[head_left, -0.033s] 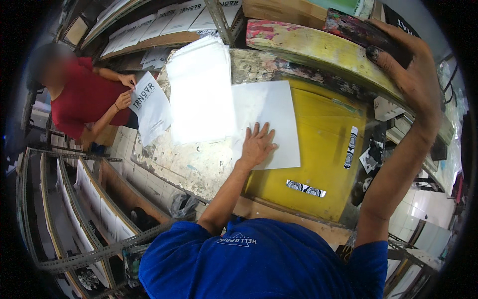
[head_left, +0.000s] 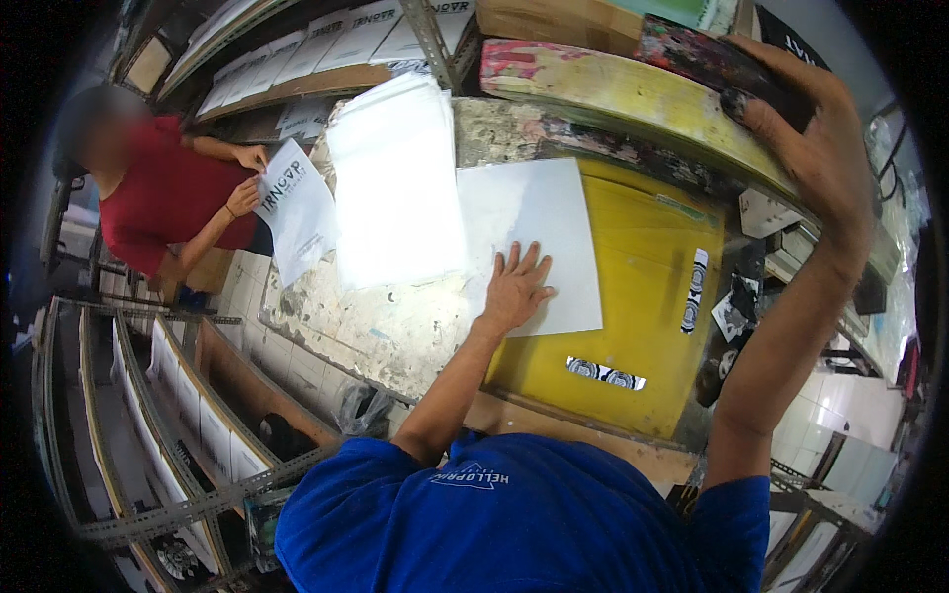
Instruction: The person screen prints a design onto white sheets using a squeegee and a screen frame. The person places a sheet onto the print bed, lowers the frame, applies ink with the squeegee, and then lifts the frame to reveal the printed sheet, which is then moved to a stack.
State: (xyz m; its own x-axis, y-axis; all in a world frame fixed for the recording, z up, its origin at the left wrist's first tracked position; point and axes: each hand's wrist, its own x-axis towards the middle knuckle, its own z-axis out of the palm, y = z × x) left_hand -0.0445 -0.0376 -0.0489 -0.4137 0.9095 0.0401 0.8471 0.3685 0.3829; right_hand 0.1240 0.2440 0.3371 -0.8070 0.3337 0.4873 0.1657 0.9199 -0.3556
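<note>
My left hand (head_left: pixel 519 287) lies flat with its fingers spread on a flat white sheet or bag (head_left: pixel 544 208). The white piece rests mostly on a yellow board (head_left: pixel 647 296), and its left part reaches toward a pile of white sheets or bags (head_left: pixel 395 188). At the upper right, my right hand (head_left: pixel 816 148) is wrapped round a dark, paint-stained block (head_left: pixel 707 64). That block sits on the edge of a raised frame (head_left: pixel 613 89) smeared with yellow and pink paint. My right fingers are partly hidden behind the block.
A co-worker in a red shirt (head_left: pixel 168 198) stands at the left, holding a printed white bag (head_left: pixel 297 212). Shelves with printed bags (head_left: pixel 351 44) rise behind the table; a slatted rack (head_left: pixel 188 395) stands at lower left. Two patterned strips (head_left: pixel 606 374) lie on the yellow board.
The white piece under my left hand has slid slightly to the right over the yellow board, and the hand has gone with it. My right hand keeps its grip on the block.
</note>
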